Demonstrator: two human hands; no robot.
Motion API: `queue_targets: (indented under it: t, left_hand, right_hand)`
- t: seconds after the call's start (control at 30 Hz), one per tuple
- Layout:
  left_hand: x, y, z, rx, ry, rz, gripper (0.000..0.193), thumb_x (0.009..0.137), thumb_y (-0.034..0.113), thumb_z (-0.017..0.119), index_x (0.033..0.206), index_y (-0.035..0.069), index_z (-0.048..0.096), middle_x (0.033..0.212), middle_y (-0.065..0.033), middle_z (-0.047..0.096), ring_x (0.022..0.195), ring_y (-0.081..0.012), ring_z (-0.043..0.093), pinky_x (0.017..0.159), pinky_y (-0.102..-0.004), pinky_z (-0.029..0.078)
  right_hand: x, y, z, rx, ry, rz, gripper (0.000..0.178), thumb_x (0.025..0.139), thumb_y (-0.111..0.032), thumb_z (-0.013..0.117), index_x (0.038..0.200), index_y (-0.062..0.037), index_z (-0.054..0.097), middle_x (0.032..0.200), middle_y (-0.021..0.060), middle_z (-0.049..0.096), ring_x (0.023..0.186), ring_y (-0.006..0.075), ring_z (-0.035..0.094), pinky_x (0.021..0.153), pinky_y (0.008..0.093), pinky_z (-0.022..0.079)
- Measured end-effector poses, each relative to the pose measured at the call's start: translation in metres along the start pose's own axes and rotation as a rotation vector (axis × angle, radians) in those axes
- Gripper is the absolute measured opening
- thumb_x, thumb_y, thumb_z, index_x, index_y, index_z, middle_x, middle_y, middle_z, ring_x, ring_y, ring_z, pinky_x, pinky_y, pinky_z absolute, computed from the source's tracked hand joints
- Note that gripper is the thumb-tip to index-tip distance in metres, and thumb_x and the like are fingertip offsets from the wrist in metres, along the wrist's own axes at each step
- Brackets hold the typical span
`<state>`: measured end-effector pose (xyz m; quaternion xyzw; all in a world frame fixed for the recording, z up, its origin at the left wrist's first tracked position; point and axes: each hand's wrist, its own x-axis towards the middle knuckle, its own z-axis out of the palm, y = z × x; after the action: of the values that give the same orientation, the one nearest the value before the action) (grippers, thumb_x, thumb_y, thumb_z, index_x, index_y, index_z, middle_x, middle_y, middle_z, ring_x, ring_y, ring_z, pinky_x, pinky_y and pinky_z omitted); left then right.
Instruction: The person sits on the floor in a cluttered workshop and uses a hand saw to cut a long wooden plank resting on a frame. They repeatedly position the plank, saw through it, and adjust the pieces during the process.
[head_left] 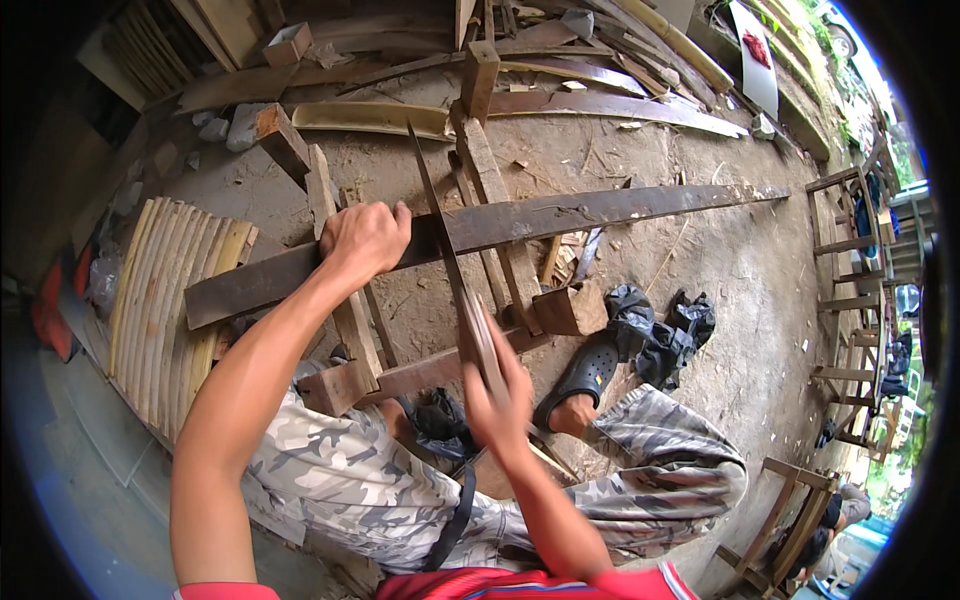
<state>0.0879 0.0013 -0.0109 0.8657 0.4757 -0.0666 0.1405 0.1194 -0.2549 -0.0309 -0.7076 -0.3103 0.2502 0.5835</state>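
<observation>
A long dark wooden plank (580, 210) lies across a rough timber sawhorse (487, 165), its far end reaching out to the right. My left hand (366, 238) is closed over the plank, left of the saw, and presses on it. In my right hand (500, 385), blurred by motion, is the handle of a handsaw (447, 250). The narrow dark blade crosses the plank and points away from me. Where the teeth meet the wood, I cannot tell how deep the cut is.
Pale slats (165, 310) form a slatted surface at my left. My shoe (583, 375) is beside black plastic bags (665, 325) under the plank. Timber offcuts and curved boards (620, 108) lie at the back. Wooden frames (850, 270) stand at the right, with another person (845, 510) at the lower right.
</observation>
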Motion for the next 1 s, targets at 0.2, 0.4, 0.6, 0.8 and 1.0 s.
queue_targets:
  t: [0.2, 0.4, 0.6, 0.8, 1.0]
  left_hand:
    - [0.007, -0.013, 0.009, -0.010, 0.064, 0.009, 0.061, 0.100, 0.039, 0.043, 0.064, -0.004, 0.067, 0.066, -0.0234, 0.067, 0.066, -0.0396, 0.070, 0.066, -0.0516, 0.056]
    - [0.005, -0.020, 0.017, -0.028, 0.126, 0.102, 0.065, 0.102, 0.037, 0.040, 0.052, 0.000, 0.060, 0.046, -0.0149, 0.055, 0.045, -0.0343, 0.060, 0.054, -0.0501, 0.054]
    - [0.001, -0.008, 0.011, -0.063, 0.059, 0.050, 0.062, 0.101, 0.035, 0.042, 0.051, 0.003, 0.060, 0.045, -0.0127, 0.053, 0.040, -0.0286, 0.054, 0.044, -0.0457, 0.047]
    - [0.010, -0.024, 0.022, -0.066, 0.239, 0.120, 0.059, 0.098, 0.032, 0.046, 0.051, 0.002, 0.061, 0.043, -0.0158, 0.055, 0.039, -0.0334, 0.057, 0.040, -0.0493, 0.048]
    - [0.004, -0.019, 0.015, -0.051, 0.047, 0.079, 0.061, 0.100, 0.033, 0.041, 0.052, 0.002, 0.061, 0.048, -0.0175, 0.057, 0.045, -0.0345, 0.060, 0.050, -0.0485, 0.052]
  right_hand:
    - [0.055, 0.009, 0.028, 0.057, -0.005, -0.029, 0.059, 0.085, -0.002, 0.055, 0.143, 0.0026, 0.049, 0.129, 0.0242, 0.064, 0.111, 0.0263, 0.067, 0.098, 0.0315, 0.048]
    - [-0.141, -0.009, -0.071, 0.007, -0.070, 0.174, 0.060, 0.084, 0.006, 0.055, 0.144, 0.0073, 0.047, 0.130, 0.0200, 0.066, 0.113, 0.0213, 0.067, 0.092, 0.0294, 0.051]
    - [-0.050, 0.011, -0.009, 0.056, 0.024, 0.044, 0.055, 0.088, 0.002, 0.052, 0.143, 0.0068, 0.049, 0.132, 0.0197, 0.065, 0.119, 0.0225, 0.063, 0.100, 0.0315, 0.046]
    - [0.072, 0.020, 0.037, 0.176, 0.006, 0.053, 0.053, 0.087, -0.002, 0.054, 0.140, 0.0044, 0.053, 0.123, 0.0203, 0.068, 0.109, 0.0205, 0.065, 0.096, 0.0316, 0.048]
    - [-0.115, 0.005, -0.058, -0.017, -0.085, 0.226, 0.058, 0.085, 0.001, 0.055, 0.142, 0.0082, 0.048, 0.132, 0.0203, 0.065, 0.111, 0.0197, 0.066, 0.094, 0.0306, 0.051]
